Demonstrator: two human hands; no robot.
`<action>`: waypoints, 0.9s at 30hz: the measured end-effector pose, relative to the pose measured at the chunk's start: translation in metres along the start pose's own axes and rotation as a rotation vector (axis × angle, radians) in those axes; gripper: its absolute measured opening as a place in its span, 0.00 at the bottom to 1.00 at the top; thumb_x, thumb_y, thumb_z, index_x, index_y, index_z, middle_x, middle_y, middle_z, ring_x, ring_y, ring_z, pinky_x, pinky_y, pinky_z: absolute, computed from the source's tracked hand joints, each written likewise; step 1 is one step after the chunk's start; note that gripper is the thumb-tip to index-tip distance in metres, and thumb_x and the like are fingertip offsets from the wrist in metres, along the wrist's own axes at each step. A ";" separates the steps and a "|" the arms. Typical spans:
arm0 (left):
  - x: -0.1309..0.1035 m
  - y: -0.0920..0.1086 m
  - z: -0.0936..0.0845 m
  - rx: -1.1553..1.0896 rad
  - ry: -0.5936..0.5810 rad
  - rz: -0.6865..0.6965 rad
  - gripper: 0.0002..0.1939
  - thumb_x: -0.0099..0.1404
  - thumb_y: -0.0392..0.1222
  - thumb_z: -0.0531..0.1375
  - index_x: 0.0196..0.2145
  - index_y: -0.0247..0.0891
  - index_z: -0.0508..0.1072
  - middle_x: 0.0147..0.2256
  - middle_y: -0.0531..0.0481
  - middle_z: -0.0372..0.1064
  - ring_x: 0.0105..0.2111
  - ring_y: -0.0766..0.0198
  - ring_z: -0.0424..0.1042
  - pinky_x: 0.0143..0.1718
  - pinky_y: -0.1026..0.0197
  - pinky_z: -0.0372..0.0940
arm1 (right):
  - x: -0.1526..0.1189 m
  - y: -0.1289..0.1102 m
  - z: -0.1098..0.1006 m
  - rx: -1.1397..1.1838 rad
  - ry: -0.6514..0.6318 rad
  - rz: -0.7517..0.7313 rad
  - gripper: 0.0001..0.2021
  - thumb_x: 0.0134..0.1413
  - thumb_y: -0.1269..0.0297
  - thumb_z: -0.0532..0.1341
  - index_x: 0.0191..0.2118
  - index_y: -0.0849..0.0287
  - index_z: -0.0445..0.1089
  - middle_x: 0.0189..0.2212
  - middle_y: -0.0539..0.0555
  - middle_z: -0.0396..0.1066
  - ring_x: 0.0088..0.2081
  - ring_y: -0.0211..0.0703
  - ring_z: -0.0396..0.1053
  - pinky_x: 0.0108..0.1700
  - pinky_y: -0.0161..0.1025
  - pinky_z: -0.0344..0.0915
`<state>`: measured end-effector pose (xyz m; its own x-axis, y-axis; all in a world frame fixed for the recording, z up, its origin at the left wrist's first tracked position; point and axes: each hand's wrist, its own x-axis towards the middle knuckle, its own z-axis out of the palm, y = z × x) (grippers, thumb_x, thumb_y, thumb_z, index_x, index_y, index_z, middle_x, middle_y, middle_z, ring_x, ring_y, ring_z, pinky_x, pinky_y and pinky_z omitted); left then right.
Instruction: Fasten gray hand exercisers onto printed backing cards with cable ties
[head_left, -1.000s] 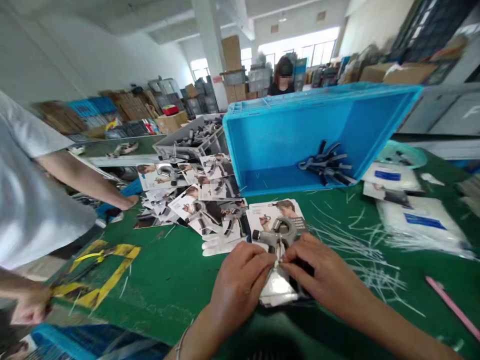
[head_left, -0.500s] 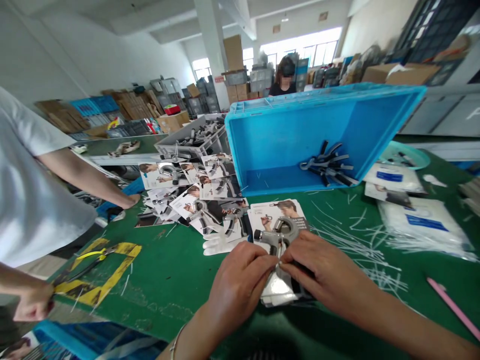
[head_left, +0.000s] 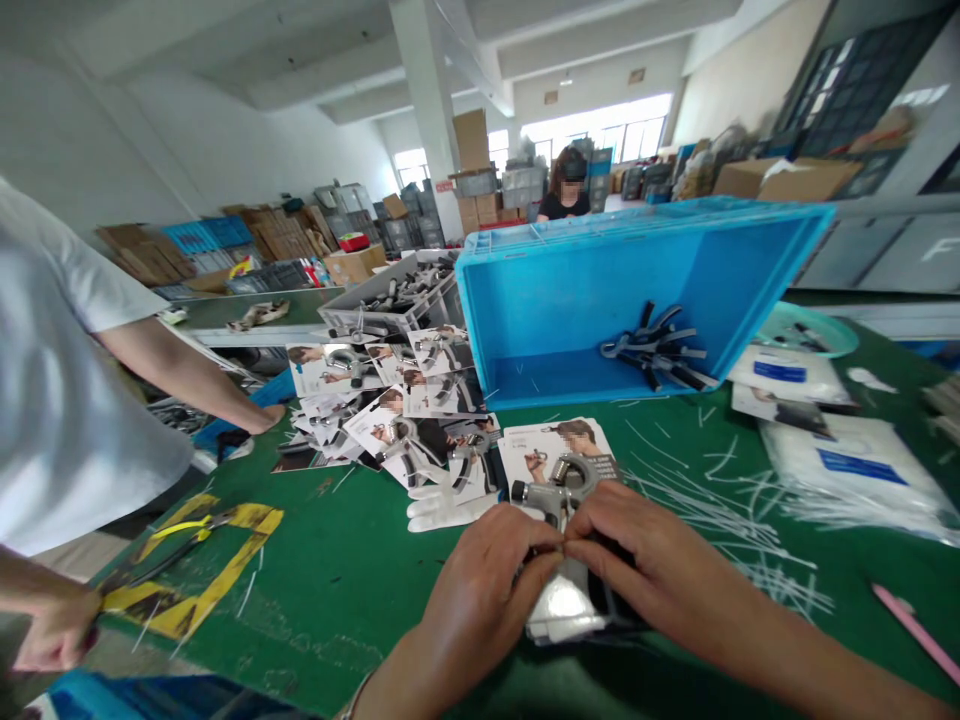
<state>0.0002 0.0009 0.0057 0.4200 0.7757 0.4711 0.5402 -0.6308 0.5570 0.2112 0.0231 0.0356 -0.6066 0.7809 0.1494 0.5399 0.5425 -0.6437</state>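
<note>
A grey hand gripper tool lies on a stack of printed cards at the front of the green table. Over its handles, my left hand and my right hand meet with fingertips pinched together; what they pinch is too small to make out. Just left of them is a white glove. Loose white ties are scattered to the right. Behind the left hand, more cards with gripper tools lie in a heap.
A blue crate on its side holds several tools. Behind the heap stands a grey crate. Pliers lie within yellow-black tape. White bags and a pink tool are right. A person stands left; another sits behind.
The whole view has shifted slightly, with the table scene sitting lower. Both hands stay pinched together over the same tool, with the left fingers slightly changed.
</note>
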 end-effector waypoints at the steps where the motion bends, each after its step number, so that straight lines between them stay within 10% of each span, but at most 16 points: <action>1: 0.000 0.001 0.000 -0.009 -0.001 -0.001 0.05 0.69 0.33 0.59 0.42 0.40 0.70 0.35 0.50 0.72 0.37 0.62 0.69 0.39 0.60 0.63 | 0.000 0.000 0.001 -0.034 0.005 -0.008 0.11 0.69 0.63 0.53 0.36 0.57 0.69 0.35 0.53 0.69 0.39 0.45 0.65 0.42 0.42 0.61; 15: -0.007 0.008 0.000 -0.157 -0.007 -0.292 0.06 0.65 0.30 0.59 0.36 0.40 0.70 0.36 0.50 0.66 0.39 0.61 0.67 0.40 0.58 0.63 | -0.002 -0.008 0.004 -0.095 0.099 -0.241 0.11 0.68 0.69 0.50 0.34 0.59 0.65 0.31 0.54 0.66 0.36 0.46 0.59 0.42 0.45 0.57; 23: -0.010 -0.001 0.004 -0.151 0.161 -0.152 0.05 0.68 0.32 0.59 0.37 0.40 0.74 0.35 0.49 0.69 0.39 0.63 0.68 0.41 0.60 0.63 | 0.001 0.006 0.025 0.009 0.136 -0.119 0.10 0.71 0.64 0.49 0.39 0.57 0.65 0.33 0.53 0.68 0.36 0.44 0.63 0.40 0.41 0.58; 27: -0.016 -0.026 0.012 -0.247 0.205 -0.435 0.09 0.67 0.38 0.60 0.28 0.38 0.68 0.28 0.53 0.64 0.31 0.65 0.65 0.34 0.62 0.61 | 0.004 0.005 0.026 -0.047 0.107 -0.152 0.10 0.69 0.66 0.50 0.37 0.57 0.65 0.32 0.53 0.67 0.34 0.44 0.62 0.39 0.42 0.57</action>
<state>-0.0118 0.0047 -0.0248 0.0316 0.9621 0.2707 0.4345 -0.2571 0.8632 0.1961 0.0202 0.0133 -0.6194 0.7158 0.3225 0.4751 0.6688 -0.5719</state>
